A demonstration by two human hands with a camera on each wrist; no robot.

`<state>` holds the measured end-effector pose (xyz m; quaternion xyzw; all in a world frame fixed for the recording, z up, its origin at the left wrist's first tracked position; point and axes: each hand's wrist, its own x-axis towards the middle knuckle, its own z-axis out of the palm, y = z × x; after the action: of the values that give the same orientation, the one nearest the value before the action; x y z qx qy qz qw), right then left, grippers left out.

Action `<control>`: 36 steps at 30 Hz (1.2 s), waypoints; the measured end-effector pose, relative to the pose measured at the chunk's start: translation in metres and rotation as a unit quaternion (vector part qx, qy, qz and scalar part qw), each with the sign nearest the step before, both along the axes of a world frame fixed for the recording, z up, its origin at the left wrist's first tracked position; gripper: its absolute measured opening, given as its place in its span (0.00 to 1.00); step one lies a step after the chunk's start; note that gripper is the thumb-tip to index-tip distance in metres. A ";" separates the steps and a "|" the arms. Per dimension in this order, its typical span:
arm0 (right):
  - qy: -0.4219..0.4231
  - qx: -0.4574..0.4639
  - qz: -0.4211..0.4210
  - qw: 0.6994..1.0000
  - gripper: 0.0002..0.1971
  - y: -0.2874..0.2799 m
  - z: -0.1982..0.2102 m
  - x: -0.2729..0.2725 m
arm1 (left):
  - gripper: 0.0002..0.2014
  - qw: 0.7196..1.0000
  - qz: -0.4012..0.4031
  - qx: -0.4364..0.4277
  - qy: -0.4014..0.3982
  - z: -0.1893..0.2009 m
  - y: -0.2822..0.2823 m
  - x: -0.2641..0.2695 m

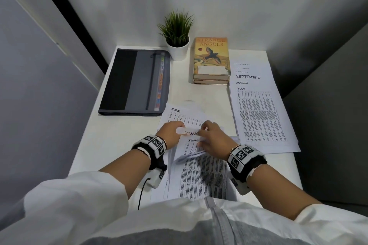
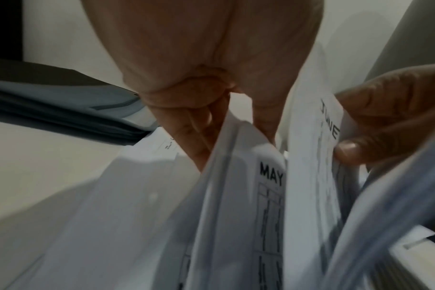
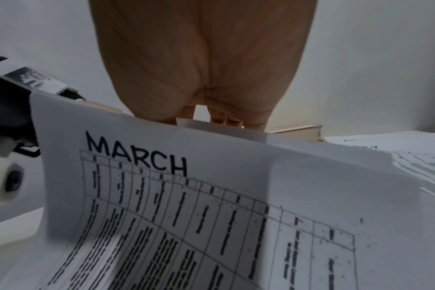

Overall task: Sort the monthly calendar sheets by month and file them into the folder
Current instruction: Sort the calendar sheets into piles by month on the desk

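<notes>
A loose pile of calendar sheets point(image 1: 199, 175) lies at the desk's front centre. Both hands are at its far edge, lifting sheets apart. My left hand point(image 1: 171, 129) grips the raised edges of a few sheets; in the left wrist view its fingers point(image 2: 199, 125) curl round them beside a MAY sheet point(image 2: 261, 196). My right hand point(image 1: 211, 135) pinches a JUNE sheet point(image 2: 311, 157) with thumb point(image 2: 348, 149) on top. A MARCH sheet point(image 3: 211, 215) bows up under the right hand point(image 3: 204, 68). The dark grey folder point(image 1: 135, 81) lies closed at the back left.
A fanned stack of sheets point(image 1: 258, 109) headed JULY, AUGUST, SEPTEMBER lies at the right. Another JUNE sheet point(image 1: 183, 115) lies flat just beyond the hands. Stacked books point(image 1: 211, 59) and a potted plant point(image 1: 177, 34) stand at the back by the wall.
</notes>
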<state>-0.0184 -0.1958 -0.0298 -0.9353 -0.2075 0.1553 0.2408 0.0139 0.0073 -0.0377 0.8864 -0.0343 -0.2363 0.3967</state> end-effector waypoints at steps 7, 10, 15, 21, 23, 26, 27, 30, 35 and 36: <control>-0.013 0.004 -0.059 0.998 0.08 0.002 0.006 0.011 | 0.05 0.995 -0.072 -0.048 0.046 0.003 0.009 0.008; -0.013 0.024 -0.075 0.997 0.05 0.008 0.005 0.008 | 0.19 0.993 0.001 -0.078 0.084 0.004 0.012 0.017; -0.011 0.048 -0.090 0.995 0.03 0.009 0.003 0.006 | 0.18 0.981 0.166 0.098 0.011 -0.018 0.028 0.040; 0.009 0.085 -0.127 0.988 0.03 0.006 0.001 0.006 | 0.10 0.968 0.232 0.067 0.063 -0.035 0.035 0.049; 0.025 0.076 -0.129 0.988 0.02 0.006 0.002 0.006 | 0.20 0.969 0.241 0.040 0.046 -0.035 0.033 0.046; 0.051 0.076 -0.133 0.987 0.04 0.005 0.005 0.005 | 0.17 0.979 0.203 0.006 -0.012 -0.027 0.025 0.041; 0.057 0.081 -0.138 0.986 0.04 0.005 0.008 0.004 | 0.16 0.981 0.193 -0.007 -0.034 -0.022 0.023 0.040; 0.057 0.110 -0.155 0.980 0.06 0.002 0.020 0.003 | 0.08 0.979 0.175 -0.078 -0.073 0.008 0.017 0.040; 0.087 0.203 -0.188 0.957 0.11 -0.003 0.051 0.001 | 0.06 0.959 0.145 -0.187 -0.155 0.066 0.009 0.039; 0.098 0.223 -0.186 0.952 0.12 -0.004 0.060 0.002 | 0.06 0.959 0.130 -0.194 -0.160 0.075 0.008 0.038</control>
<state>-0.0168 -0.1999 0.0304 -0.8598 -0.0348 0.1487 0.4873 0.0523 0.0153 0.0373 0.8155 -0.0273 -0.0264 0.5775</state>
